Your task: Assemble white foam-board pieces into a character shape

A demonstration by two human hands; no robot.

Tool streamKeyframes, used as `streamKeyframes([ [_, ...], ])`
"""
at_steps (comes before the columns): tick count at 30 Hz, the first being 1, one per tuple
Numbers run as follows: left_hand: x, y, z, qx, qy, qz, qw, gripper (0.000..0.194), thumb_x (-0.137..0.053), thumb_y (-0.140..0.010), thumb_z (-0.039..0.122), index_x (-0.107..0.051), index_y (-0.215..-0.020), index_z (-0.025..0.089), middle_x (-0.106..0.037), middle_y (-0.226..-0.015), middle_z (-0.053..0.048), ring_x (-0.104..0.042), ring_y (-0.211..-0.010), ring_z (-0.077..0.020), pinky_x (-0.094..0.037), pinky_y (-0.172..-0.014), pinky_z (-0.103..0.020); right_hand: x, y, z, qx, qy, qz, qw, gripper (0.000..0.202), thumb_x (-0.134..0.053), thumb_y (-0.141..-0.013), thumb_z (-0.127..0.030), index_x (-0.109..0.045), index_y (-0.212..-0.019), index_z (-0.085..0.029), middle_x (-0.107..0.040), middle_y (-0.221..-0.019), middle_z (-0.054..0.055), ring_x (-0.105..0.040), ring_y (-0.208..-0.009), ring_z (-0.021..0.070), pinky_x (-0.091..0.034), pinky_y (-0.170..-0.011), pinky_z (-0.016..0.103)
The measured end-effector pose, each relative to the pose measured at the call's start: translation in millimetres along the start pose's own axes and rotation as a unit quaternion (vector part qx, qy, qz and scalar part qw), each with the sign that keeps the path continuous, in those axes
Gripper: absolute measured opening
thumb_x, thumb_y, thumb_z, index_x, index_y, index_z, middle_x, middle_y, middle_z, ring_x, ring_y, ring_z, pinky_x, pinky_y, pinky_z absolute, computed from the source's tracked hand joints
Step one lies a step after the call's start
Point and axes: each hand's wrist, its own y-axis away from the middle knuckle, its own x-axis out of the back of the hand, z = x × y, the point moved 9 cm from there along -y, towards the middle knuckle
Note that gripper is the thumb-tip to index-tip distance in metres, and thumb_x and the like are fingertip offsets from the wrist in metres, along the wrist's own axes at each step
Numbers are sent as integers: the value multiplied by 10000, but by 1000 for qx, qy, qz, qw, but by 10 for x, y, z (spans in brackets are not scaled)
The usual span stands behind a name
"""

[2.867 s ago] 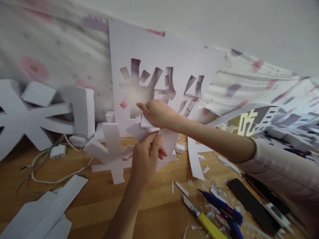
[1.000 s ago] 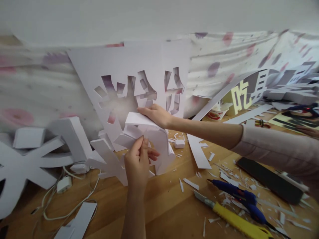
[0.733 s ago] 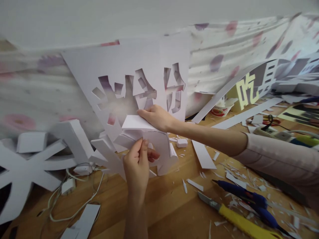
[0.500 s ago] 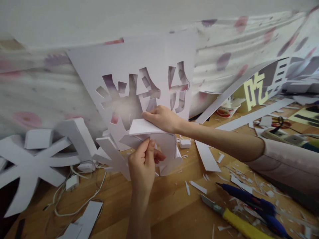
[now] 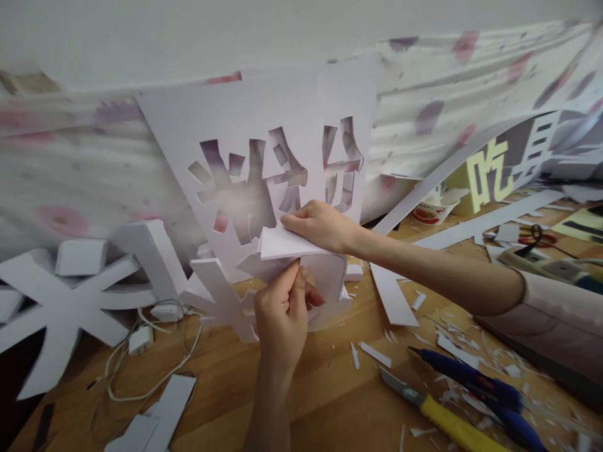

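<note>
A white foam-board character piece (image 5: 325, 276) stands on the wooden floor (image 5: 325, 389). My right hand (image 5: 323, 225) rests on top of it, pressing down a white paper strip (image 5: 282, 245) along its upper edge. My left hand (image 5: 282, 314) pinches the front of the same strip from below, thumb and forefinger together. Behind both hands leans a large white sheet (image 5: 264, 144) with characters cut out of it.
Big white foam characters (image 5: 80, 289) and a charger with cable (image 5: 141, 339) lie at left. A yellow utility knife (image 5: 443, 420) and a blue glue gun (image 5: 475, 383) lie at lower right among paper scraps. Long white strips (image 5: 391, 301) and a yellow character (image 5: 487, 172) sit farther right.
The view has shifted slightly, so everything sits a little to the right. Both hands keep hold of the strip on the foam piece, my left hand pinching a bit higher.
</note>
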Motion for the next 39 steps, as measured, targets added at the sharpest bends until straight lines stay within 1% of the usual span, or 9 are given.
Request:
streamKeyframes([
  [6, -36, 40, 70, -23, -9, -7, 1000, 251, -493, -955, 265, -721, -978, 165, -668, -526, 53, -564, -416, -67, -497, -456, -147, 42, 68, -23, 6, 6, -1, 1000, 442, -485, -868, -283, -294, -477, -202, -296, -472, -59, -293, -478, 75, -233, -508, 269],
  [9, -37, 54, 82, -17, -11, -3, 1000, 255, -494, -955, 271, -726, -930, 169, -697, -558, 42, -603, -442, -74, -525, -486, -157, 63, 101, -39, 12, 5, 4, 1000, 435, -478, -870, -259, -313, -472, -202, -286, -464, -60, -297, -481, 78, -247, -525, 261],
  [12, -37, 54, 69, -3, -7, -1, 1000, 276, -494, -955, 286, -721, -844, 177, -747, -649, 19, -656, -479, -92, -550, -504, -170, 77, 123, -45, 10, -2, 15, 1000, 429, -481, -866, -256, -319, -472, -204, -285, -460, -61, -300, -480, 80, -248, -525, 259],
  [14, -36, 52, 53, 6, 6, 1, 1000, 278, -496, -953, 296, -717, -829, 182, -763, -690, 12, -683, -503, -110, -566, -509, -181, 74, 131, -53, 10, -7, 17, 1000, 430, -483, -862, -255, -315, -469, -204, -282, -454, -63, -290, -471, 76, -246, -517, 259],
  [20, -25, 58, 28, 16, 51, -11, 999, 256, -506, -945, 303, -729, -911, 183, -766, -698, 3, -714, -558, -148, -612, -536, -227, 39, 122, -94, 11, -9, 14, 1000, 434, -487, -852, -255, -300, -465, -200, -272, -452, -67, -262, -462, 68, -229, -497, 261],
  [24, 2, 59, 24, 20, 54, -27, 998, 257, -503, -948, 287, -722, -1006, 166, -772, -719, -15, -725, -595, -153, -616, -542, -231, -3, 95, -106, 8, -4, 6, 1000, 418, -485, -842, -277, -304, -472, -201, -277, -463, -65, -265, -467, 68, -219, -491, 266],
  [26, 12, 55, 36, 14, 57, -35, 998, 254, -495, -950, 286, -722, -975, 175, -768, -706, -15, -722, -586, -153, -613, -531, -232, -23, 83, -109, 8, 2, 2, 1000, 413, -483, -839, -289, -303, -477, -203, -284, -471, -63, -269, -472, 70, -212, -486, 271],
  [31, 15, 44, 43, 10, 71, -50, 996, 270, -477, -951, 271, -653, -759, 201, -754, -671, -6, -696, -537, -135, -606, -531, -222, -63, 63, -91, -7, 8, -3, 1000, 404, -483, -821, -303, -272, -489, -210, -273, -485, -64, -243, -472, 70, -188, -463, 277],
  [39, 54, 31, 6, 13, 82, -52, 995, 271, -451, -960, 264, -622, -762, 195, -748, -682, -15, -686, -555, -121, -595, -528, -201, -116, 12, -110, -18, 13, -10, 1000, 393, -487, -807, -303, -257, -500, -217, -246, -499, -70, -219, -472, 69, -171, -445, 272],
])
